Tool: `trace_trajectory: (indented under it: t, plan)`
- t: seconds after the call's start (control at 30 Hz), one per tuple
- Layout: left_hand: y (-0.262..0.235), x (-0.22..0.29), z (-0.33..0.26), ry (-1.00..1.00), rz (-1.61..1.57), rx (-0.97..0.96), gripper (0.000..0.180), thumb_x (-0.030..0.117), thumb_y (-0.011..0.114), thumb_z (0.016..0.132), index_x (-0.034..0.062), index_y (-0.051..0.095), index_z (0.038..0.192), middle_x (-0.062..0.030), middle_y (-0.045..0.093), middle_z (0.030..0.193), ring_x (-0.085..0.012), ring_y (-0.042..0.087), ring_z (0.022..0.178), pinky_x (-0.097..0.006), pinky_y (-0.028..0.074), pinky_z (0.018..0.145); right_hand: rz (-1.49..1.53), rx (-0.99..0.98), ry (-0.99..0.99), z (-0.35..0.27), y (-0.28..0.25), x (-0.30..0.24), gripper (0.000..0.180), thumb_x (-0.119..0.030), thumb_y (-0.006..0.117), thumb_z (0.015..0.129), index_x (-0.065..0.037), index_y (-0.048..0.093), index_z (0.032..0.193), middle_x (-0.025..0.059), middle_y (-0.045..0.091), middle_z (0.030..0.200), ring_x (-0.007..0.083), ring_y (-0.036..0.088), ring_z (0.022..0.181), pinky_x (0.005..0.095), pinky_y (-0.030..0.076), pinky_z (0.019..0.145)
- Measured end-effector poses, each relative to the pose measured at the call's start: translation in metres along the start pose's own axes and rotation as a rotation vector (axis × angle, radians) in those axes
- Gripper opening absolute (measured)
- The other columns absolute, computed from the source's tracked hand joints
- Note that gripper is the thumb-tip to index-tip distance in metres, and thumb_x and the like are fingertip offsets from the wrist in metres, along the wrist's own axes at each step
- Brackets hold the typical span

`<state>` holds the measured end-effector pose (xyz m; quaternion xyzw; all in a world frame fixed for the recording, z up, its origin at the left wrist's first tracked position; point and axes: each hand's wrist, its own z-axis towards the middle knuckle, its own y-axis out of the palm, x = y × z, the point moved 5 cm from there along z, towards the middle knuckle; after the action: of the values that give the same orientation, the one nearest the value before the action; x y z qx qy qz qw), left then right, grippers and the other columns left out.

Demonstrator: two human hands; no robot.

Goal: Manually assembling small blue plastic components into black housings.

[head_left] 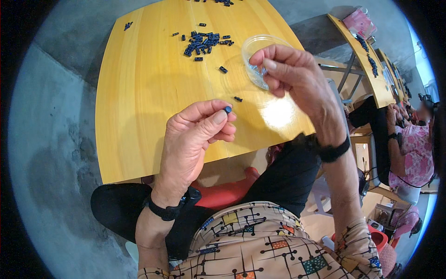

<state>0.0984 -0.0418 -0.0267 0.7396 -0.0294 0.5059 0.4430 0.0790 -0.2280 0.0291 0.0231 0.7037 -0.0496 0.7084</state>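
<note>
Between the thumb and fingers of my left hand (pixel 197 125) is a small dark blue cylindrical piece (pixel 227 109), its round end showing. My right hand (pixel 290 72) is raised over the rim of a clear round plastic tub (pixel 248 43). Its thumb and fingertips are pinched together; whatever they hold is too small or hidden to make out. Small shiny bits (pixel 257 72) lie inside the tub, partly covered by my right hand. Two loose black pieces, one (pixel 223 69) left of the tub and another (pixel 238 99) near my left fingertips, lie on the table.
A heap of small black cylindrical pieces (pixel 202 44) spreads over the far middle of the yellow wooden table (pixel 134 93). More pieces lie at its far edge, with a few (pixel 128 26) at far left. To the right, another person (pixel 413 153) sits by a second table (pixel 360 60).
</note>
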Motion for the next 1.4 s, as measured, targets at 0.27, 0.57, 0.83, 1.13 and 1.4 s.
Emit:
trace_trajectory:
  t: [0.27,0.57,0.83,1.13,1.4]
  plan:
    - [0.016,0.005,-0.012,0.066,0.063,0.012,0.018,0.009,0.055,0.087,0.0008,0.058,0.103,-0.0137,0.063,0.093,-0.0146,0.063,0.076,-0.025,0.053,0.068,0.306,0.034,0.042,-0.034,0.039,0.010,0.020,-0.010,0.058,0.085,-0.001,0.060,0.102,0.0009,0.059,0.076,0.0043,0.050,0.057,0.0179,0.038,0.050]
    - [0.007,-0.003,0.005,0.111,0.040,0.106,0.020,0.010,0.054,0.088,-0.0013,0.057,0.104,-0.0123,0.063,0.092,-0.0161,0.064,0.080,-0.026,0.053,0.074,0.042,0.295,-0.184,-0.021,0.052,0.031,0.018,-0.003,0.055,0.083,0.002,0.060,0.100,0.0029,0.062,0.076,0.0084,0.057,0.065,0.0205,0.046,0.058]
    - [-0.003,-0.012,0.021,0.078,0.015,-0.025,0.020,0.010,0.057,0.086,0.0019,0.059,0.105,-0.0071,0.064,0.088,-0.0133,0.063,0.077,-0.024,0.053,0.070,-0.405,0.375,-0.620,-0.032,0.051,0.026,0.024,0.002,0.060,0.076,-0.002,0.061,0.099,0.0040,0.062,0.070,0.0097,0.060,0.066,0.0221,0.049,0.060]
    - [-0.004,-0.017,0.000,0.107,0.024,0.017,0.021,0.009,0.058,0.085,0.0000,0.059,0.103,-0.0078,0.064,0.084,-0.0118,0.062,0.070,-0.022,0.052,0.064,-0.020,0.212,-0.326,-0.045,0.056,0.041,0.026,-0.005,0.063,0.080,0.000,0.059,0.105,0.0034,0.063,0.082,0.0071,0.058,0.070,0.0183,0.045,0.061]
    - [0.004,-0.007,-0.018,0.362,0.392,0.167,0.015,0.004,0.062,0.081,-0.0040,0.062,0.094,-0.0092,0.065,0.080,-0.0111,0.062,0.065,-0.020,0.052,0.062,0.072,0.264,-0.081,-0.069,0.069,0.046,0.009,-0.003,0.060,0.081,0.004,0.059,0.086,0.0062,0.062,0.073,0.0100,0.059,0.069,0.0216,0.049,0.065]
